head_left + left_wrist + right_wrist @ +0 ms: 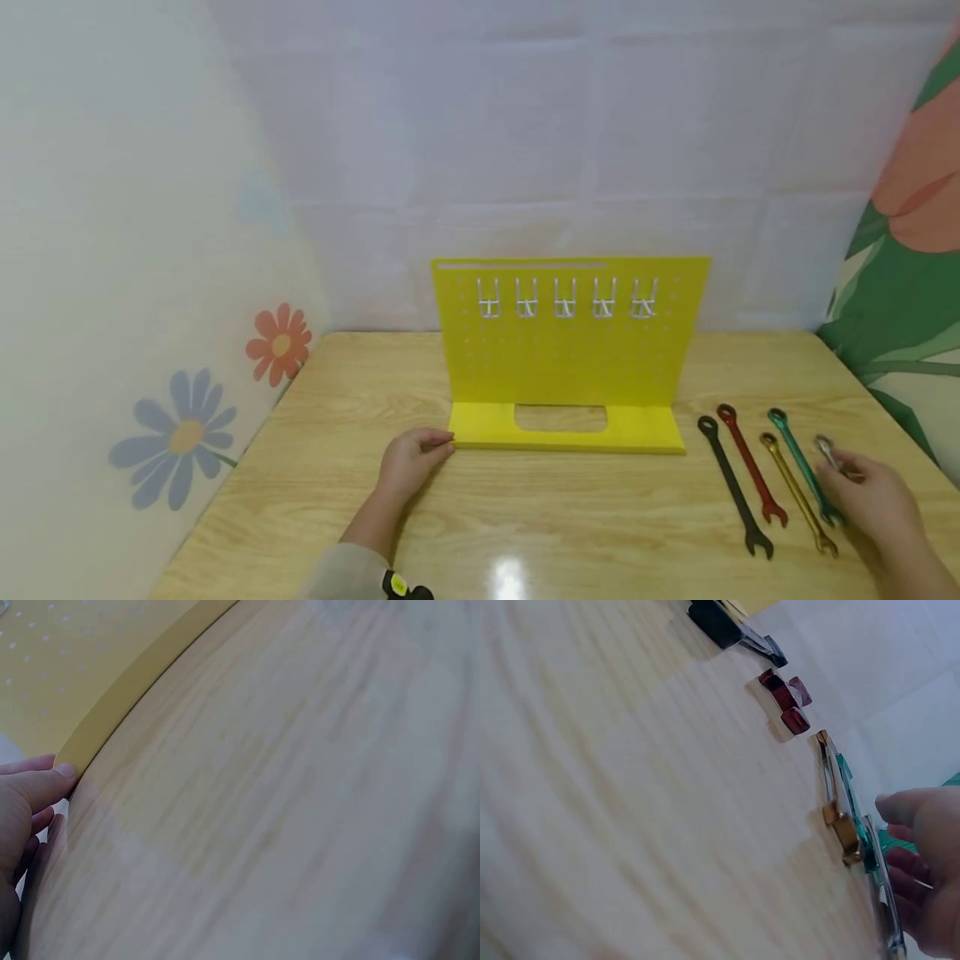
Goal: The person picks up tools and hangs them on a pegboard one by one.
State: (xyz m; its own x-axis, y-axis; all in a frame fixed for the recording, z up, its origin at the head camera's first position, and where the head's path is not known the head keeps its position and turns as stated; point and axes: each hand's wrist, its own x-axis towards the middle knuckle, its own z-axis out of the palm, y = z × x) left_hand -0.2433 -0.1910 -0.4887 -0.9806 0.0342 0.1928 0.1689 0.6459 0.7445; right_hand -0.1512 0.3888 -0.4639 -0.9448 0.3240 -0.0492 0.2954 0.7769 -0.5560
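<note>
A yellow pegboard [570, 358] stands upright on its yellow base [487, 425], with several silver hooks [565, 298] in a row. My left hand [412, 462] pinches the base's front left corner between thumb and forefinger; in the left wrist view the thumb [64, 771] lies on its edge. My right hand [873, 496] is over a silver wrench [825, 447], whose lower part it hides in the head view. In the right wrist view, the thumb [904, 804] is apart from that wrench [887, 900], and the fingers are beside it, loosely bent.
Left of the right hand lie a black wrench [735, 487], a red wrench [752, 467], a gold wrench [798, 496] and a green wrench [806, 467], roughly side by side. The wood-grain table [570, 517] meets a white backdrop [525, 150] and flower-patterned side sheets.
</note>
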